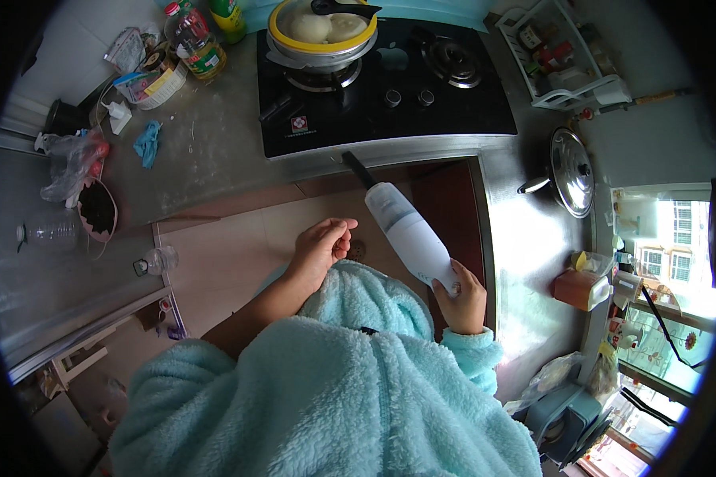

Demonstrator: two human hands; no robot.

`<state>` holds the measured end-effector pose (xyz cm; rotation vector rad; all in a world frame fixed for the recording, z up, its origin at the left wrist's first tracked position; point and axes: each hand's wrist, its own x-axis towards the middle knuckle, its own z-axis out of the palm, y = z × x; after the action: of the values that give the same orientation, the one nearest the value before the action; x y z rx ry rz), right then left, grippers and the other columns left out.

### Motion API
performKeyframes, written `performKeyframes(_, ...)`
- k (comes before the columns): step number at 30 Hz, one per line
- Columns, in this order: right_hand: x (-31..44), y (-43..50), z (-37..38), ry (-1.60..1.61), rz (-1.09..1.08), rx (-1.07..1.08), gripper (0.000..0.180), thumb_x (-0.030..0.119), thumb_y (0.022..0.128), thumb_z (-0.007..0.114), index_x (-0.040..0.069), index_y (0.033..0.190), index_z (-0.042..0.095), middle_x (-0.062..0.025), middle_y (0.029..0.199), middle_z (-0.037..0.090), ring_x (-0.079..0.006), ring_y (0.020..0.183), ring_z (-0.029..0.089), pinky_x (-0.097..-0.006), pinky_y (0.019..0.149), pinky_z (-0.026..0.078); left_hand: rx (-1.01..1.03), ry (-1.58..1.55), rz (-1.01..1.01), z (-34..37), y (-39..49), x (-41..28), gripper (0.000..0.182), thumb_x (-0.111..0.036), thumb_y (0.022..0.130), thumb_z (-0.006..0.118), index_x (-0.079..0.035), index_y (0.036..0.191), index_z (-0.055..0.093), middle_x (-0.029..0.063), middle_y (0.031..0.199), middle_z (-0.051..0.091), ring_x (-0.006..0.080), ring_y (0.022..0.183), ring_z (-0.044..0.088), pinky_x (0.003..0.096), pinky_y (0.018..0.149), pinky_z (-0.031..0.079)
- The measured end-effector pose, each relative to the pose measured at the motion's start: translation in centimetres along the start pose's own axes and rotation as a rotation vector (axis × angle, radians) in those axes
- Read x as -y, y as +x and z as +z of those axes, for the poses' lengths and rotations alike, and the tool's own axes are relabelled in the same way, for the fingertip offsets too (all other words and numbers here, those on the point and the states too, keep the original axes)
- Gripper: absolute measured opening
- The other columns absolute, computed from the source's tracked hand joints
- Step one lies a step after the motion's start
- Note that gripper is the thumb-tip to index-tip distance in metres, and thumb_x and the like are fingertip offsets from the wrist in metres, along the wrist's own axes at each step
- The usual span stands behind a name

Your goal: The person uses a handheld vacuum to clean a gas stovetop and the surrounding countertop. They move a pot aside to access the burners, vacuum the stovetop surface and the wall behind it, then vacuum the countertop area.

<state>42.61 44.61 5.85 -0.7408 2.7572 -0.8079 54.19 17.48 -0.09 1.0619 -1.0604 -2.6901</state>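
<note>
My right hand [464, 303] grips the handle end of a white handheld vacuum cleaner [414, 235]. Its clear dust cup and black crevice nozzle [358, 169] point up and left, with the nozzle tip by the front edge of the gas hob [388, 122]. My left hand [325, 245] hovers over the floor, left of the vacuum and apart from it. Its fingers are curled in against the thumb, and nothing shows between them.
A steamer pot [322, 53] with a yellow-rimmed lid stands on the left burner. A lidded steel pan [571, 173] sits on the right counter. An oil bottle [196, 47], a white basket [166, 89] and a blue cloth [148, 145] occupy the left counter.
</note>
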Motion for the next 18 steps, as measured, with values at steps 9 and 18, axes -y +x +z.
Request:
performKeyframes(9,0.1,-1.4,-0.5,-0.016,-0.007,-0.013,0.052,0.014,0.074,0.082,0.003,0.123,0.069,-0.0181,0.099,0.072,-0.0322,0.086,0.074,-0.0375,0.075,0.06,0.017,0.009,-0.025,-1.6,-0.4,-1.0,0.023,-0.022,0.105,0.057,-0.004,0.115,0.069,-0.0046,0.086,0.058,0.0044,0.076,0.053,0.0207,0.071,0.046)
performKeyframes(18,3.0,-1.7,2.6,-0.017,0.01,-0.032,0.053,0.019,0.078,0.081,0.0,0.125,0.067,-0.0205,0.099,0.072,-0.0337,0.085,0.074,-0.0385,0.074,0.06,0.027,-0.002,-0.031,-3.0,-0.9,-1.7,0.025,-0.017,0.106,0.053,0.0,0.119,0.065,-0.0023,0.088,0.059,0.0064,0.076,0.054,0.0218,0.069,0.045)
